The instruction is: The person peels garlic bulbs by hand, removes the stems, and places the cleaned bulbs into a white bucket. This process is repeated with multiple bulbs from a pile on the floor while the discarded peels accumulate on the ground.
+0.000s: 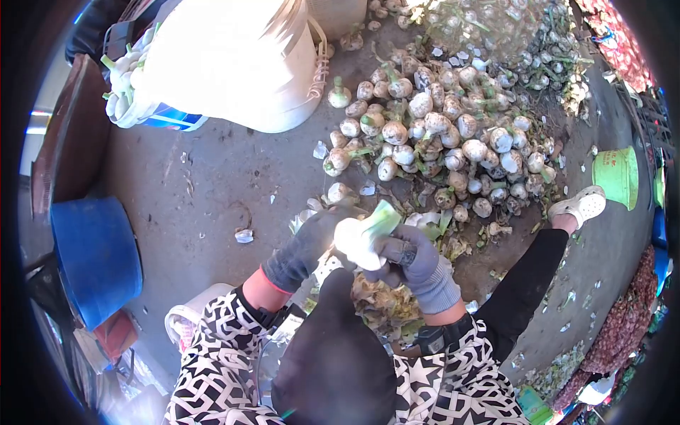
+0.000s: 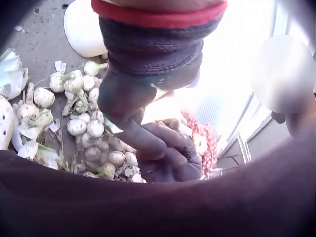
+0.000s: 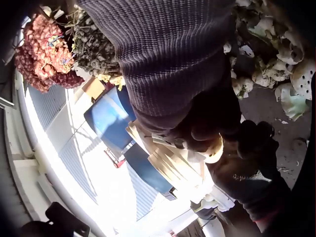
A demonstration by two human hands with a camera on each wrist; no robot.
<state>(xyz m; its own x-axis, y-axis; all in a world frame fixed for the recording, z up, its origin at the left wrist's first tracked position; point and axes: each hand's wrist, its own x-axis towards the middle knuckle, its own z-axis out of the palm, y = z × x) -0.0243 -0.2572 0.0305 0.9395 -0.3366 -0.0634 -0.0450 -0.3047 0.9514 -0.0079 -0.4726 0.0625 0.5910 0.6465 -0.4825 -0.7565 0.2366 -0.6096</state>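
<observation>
Evidently L hand (image 1: 312, 237) & R hand (image 1: 414, 258) both have fingers curled on the garlic bulb (image 1: 354, 242), held btwn them w/ green stem (image 1: 384, 217) up, prob. to steady it, bulb pile (image 1: 453, 134) ahead, prob. for easy reach.

Right wrist cam: gloved right hand (image 3: 210, 116) grips pale bulb (image 3: 214, 149), left hand (image 3: 249, 173) just beside it. Blue bin (image 3: 109, 118), reddish sacks (image 3: 44, 54) far left; leafy scraps (image 3: 292, 101) right.
</observation>
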